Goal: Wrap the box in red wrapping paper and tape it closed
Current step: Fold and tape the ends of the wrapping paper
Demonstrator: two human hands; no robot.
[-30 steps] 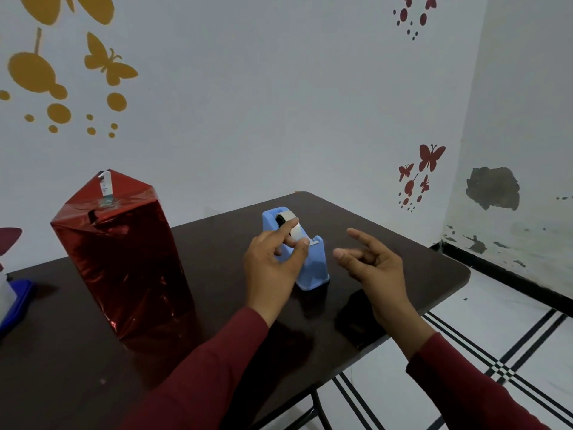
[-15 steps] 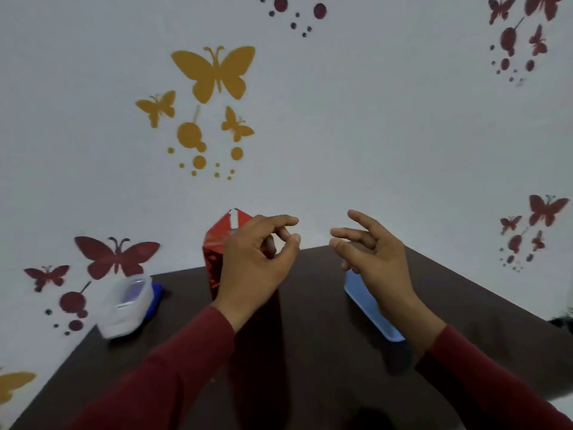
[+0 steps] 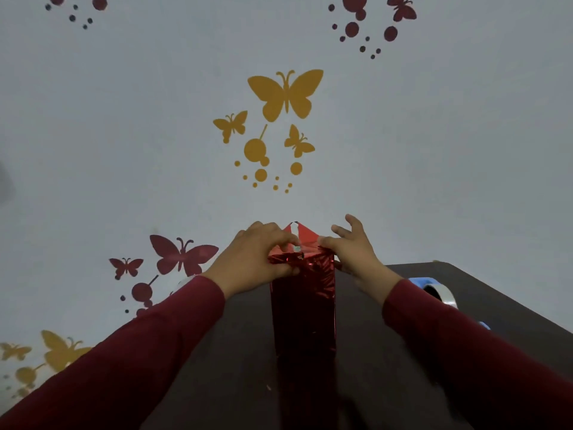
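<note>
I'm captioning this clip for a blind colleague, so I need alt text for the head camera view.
Both hands work at the top of an upright box wrapped in shiny red paper on a dark table: the left hand pinches the crinkled top edge, and the right hand touches the opposite edge. A blue tape dispenser sits to the right.

One wrapped box (image 3: 303,305), one tape dispenser (image 3: 434,290), two hands, one table (image 3: 403,352)

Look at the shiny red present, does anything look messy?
Yes. The red foil paper is crumpled and bunched near the top of the wrapped box, between the left hand and right hand. A pointed flap sticks up, not folded flat.
</note>
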